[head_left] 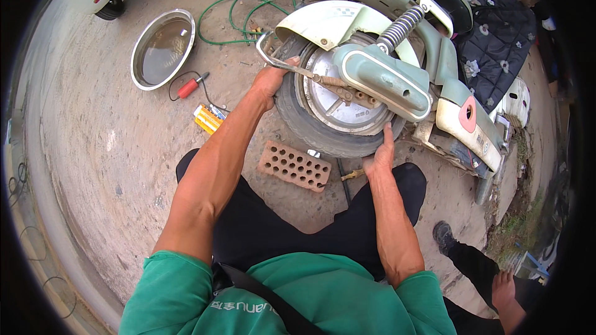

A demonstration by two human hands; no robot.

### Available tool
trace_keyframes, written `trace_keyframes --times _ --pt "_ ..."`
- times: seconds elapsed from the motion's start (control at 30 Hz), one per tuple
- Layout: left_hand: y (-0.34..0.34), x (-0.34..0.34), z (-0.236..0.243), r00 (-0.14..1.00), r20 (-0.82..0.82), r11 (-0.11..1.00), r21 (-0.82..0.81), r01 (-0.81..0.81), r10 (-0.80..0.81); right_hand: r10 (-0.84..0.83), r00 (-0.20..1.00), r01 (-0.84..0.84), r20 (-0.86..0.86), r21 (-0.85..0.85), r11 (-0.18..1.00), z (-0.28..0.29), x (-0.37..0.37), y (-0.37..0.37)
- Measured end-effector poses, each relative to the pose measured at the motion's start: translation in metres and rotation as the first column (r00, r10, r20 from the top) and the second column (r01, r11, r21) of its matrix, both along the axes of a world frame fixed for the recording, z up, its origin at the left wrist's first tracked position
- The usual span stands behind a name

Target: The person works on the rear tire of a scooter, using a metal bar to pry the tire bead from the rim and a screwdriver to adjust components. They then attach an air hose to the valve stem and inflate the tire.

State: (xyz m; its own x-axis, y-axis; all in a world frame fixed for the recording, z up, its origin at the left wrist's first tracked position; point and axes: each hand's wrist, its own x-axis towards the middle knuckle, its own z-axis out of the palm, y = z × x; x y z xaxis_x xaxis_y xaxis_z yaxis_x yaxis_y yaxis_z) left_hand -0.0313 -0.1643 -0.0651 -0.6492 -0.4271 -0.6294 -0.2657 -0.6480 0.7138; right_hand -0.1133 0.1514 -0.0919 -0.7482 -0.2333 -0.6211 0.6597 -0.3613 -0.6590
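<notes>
A pale green and white scooter (383, 80) lies tipped over in front of me, its rear wheel toward my knees. My left hand (272, 82) is closed round the left side of the black tyre (299, 125), close to a bent metal bar (268, 54). At the tyre's near right side my right hand (380, 154) holds the rubber with its thumb on top; its other fingers are hidden below. The silver hub (341, 111) sits inside the tyre. Above it are a coil spring shock absorber (402, 28) and a white mudguard (315, 23).
A perforated brick (294, 166) lies between my knees and the wheel. To the left are a metal basin of murky water (134, 62), a red-handled tool (187, 89) and a yellow box (207, 119). Green hose (231, 42) coils behind. Another person's hand (503, 286) shows at lower right.
</notes>
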Motion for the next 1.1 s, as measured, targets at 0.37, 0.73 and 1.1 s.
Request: trace_keyframes --times 0.37,0.73,1.1 --pt "0.039 0.031 -0.020 0.969 -0.166 0.982 0.000 -0.187 0.184 0.048 0.999 -0.048 -0.019 -0.026 0.999 -0.017 -0.015 0.004" --pt "0.126 0.069 -0.010 0.879 -0.323 0.935 0.068 -0.349 0.351 0.254 0.964 -0.255 -0.076 0.004 0.967 -0.030 -0.086 0.036" --pt "0.003 -0.001 0.006 0.998 0.058 0.998 -0.064 0.026 -0.022 -0.030 1.000 0.027 0.008 0.202 0.979 -0.006 -0.026 -0.002"
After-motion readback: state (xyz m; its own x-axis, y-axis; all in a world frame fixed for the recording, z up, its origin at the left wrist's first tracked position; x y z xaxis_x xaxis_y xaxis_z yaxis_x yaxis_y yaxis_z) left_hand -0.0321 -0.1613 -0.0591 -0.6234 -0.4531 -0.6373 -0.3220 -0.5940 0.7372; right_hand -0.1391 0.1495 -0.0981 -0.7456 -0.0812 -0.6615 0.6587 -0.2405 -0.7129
